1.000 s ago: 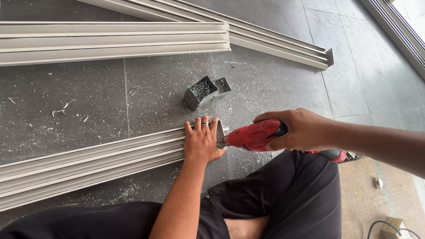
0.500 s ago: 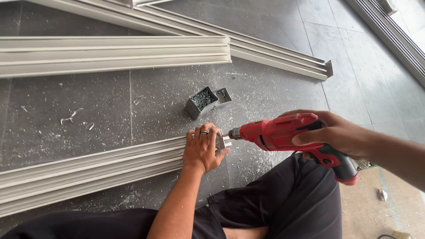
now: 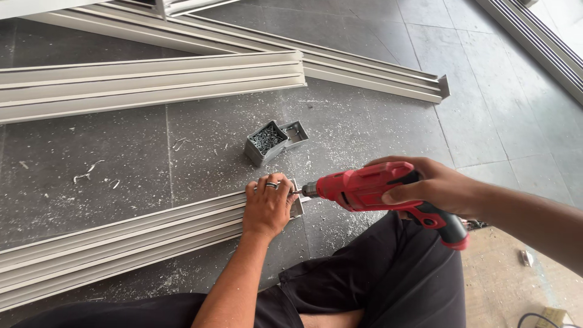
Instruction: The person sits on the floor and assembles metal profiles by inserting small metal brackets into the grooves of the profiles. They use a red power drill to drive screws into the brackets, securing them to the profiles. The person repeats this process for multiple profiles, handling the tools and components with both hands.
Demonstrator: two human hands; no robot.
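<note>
My left hand (image 3: 267, 206), with a ring on one finger, presses flat on the end of a pale aluminium profile (image 3: 121, 243) that lies on the dark tiled floor. My right hand (image 3: 434, 185) grips a red power drill (image 3: 376, 191) held level. Its tip points left at the profile's end, right beside my left fingers. A small grey box of screws (image 3: 266, 141) stands on the floor just beyond my hands, its lid (image 3: 296, 132) next to it.
Two more long aluminium profiles (image 3: 152, 79) (image 3: 364, 76) lie across the floor farther off. Metal shavings are scattered over the tiles. My legs in black trousers (image 3: 376, 285) are folded below the drill. A sliding door track (image 3: 534, 48) runs along the right.
The drill has swung up from low beside the profile's end to a level pose, tip at the end. My left hand stayed pressed on the profile.
</note>
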